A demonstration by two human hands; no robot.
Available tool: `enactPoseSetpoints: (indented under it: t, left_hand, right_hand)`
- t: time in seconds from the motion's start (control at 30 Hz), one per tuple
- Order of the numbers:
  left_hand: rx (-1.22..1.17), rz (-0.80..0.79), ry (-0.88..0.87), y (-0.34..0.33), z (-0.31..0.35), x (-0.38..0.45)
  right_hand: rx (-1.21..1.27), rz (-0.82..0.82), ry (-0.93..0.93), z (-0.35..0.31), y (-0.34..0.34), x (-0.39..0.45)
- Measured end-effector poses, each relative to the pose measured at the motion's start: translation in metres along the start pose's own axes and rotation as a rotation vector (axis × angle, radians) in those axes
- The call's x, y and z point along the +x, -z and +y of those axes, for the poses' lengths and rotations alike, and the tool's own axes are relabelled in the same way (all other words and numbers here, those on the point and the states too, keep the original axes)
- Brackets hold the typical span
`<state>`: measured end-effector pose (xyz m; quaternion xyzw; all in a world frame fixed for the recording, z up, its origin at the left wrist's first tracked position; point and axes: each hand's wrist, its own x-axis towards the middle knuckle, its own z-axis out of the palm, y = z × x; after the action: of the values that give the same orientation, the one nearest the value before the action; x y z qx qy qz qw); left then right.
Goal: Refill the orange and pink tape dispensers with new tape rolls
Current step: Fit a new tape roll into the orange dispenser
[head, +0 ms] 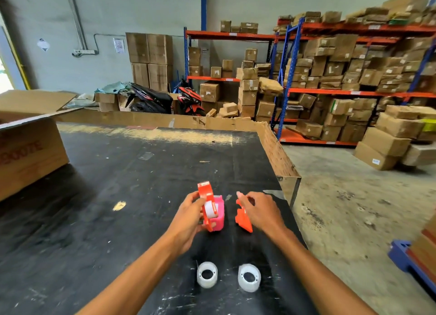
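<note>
My left hand (188, 215) grips one orange half of the dispenser (207, 206), held upright, with a white core showing inside it. Right behind that piece stands the pink dispenser (218, 216) on the black table (118, 196). My right hand (259, 211) holds a second orange piece (243, 219), a flat side cover, a little to the right and apart from the first. Two clear tape rolls lie on the table nearer to me, one on the left (207, 274) and one on the right (249, 277), both untouched.
A large open cardboard box (28, 149) stands at the table's left. A cardboard rim (278, 154) lines the far and right edges of the table. Beyond are shelves of boxes (342, 78), two parked scooters (165, 100), and a blue pallet (405, 255) at right.
</note>
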<state>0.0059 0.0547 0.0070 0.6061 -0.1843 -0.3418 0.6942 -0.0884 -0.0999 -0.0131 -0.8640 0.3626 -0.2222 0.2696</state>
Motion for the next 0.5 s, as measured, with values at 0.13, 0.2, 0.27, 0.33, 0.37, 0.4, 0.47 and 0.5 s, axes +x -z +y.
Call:
enactPoseSetpoints:
  t: [0.13, 0.2, 0.27, 0.33, 0.37, 0.4, 0.47, 0.5]
  left_hand:
    - [0.018, -0.117, 0.012, -0.012, -0.001, -0.010]
    - [0.019, -0.188, 0.003, -0.018, -0.004, -0.018]
    - [0.029, -0.265, 0.004, -0.023, -0.007, -0.028]
    - [0.061, -0.311, 0.005, -0.024, -0.010, -0.036]
    - [0.069, -0.324, 0.007, -0.024, -0.012, -0.040]
    - [0.067, -0.325, 0.015, -0.023, -0.013, -0.043]
    - [0.056, -0.315, 0.043, -0.021, -0.016, -0.049]
    - [0.056, -0.308, 0.051, -0.020, -0.017, -0.052]
  right_hand:
    - [0.407, -0.204, 0.176, -0.023, 0.026, -0.037]
    - [0.355, -0.229, 0.253, -0.028, 0.032, -0.053]
    - [0.320, -0.231, 0.273, -0.028, 0.036, -0.069]
    - [0.353, -0.203, 0.237, -0.027, 0.041, -0.083]
    - [0.364, -0.176, 0.196, -0.025, 0.046, -0.091]
    - [0.369, -0.155, 0.155, -0.021, 0.050, -0.096]
    - [0.340, -0.145, 0.068, -0.007, 0.056, -0.108]
    - [0.293, -0.150, 0.022, 0.002, 0.058, -0.114]
